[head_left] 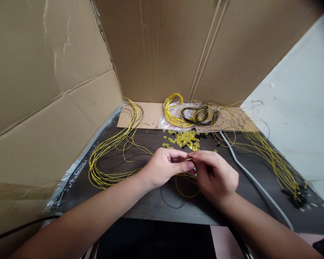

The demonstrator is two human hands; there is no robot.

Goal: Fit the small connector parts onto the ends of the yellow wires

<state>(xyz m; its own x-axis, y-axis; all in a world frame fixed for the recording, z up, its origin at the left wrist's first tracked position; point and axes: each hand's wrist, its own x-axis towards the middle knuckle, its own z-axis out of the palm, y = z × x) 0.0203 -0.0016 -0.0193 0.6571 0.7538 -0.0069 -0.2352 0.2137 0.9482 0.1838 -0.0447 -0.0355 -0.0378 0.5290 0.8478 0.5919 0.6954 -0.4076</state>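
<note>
My left hand point(163, 168) and my right hand point(217, 175) meet over the middle of the dark table, fingertips touching or nearly so. A short bit of yellow wire point(189, 159) shows between the thumb and fingers of both, each hand closed in a pinch. Any small part at the wire's end is hidden by the fingers. Below the hands hang a yellow wire loop point(187, 196) and a thin black wire loop point(172, 207). Just beyond the fingertips lies a pile of small clear-yellow plastic pieces point(187, 138), with small black pieces point(203, 135) beside it.
A long yellow wire bundle point(97, 158) curves along the left. Coiled yellow wires point(169, 111) and black wires point(201, 114) lie on a cardboard strip point(151, 109) at the back. More yellow wires end in black parts point(298, 196) at right. A grey cable point(248, 172) crosses the table. Cardboard walls point(162, 46) stand behind and left.
</note>
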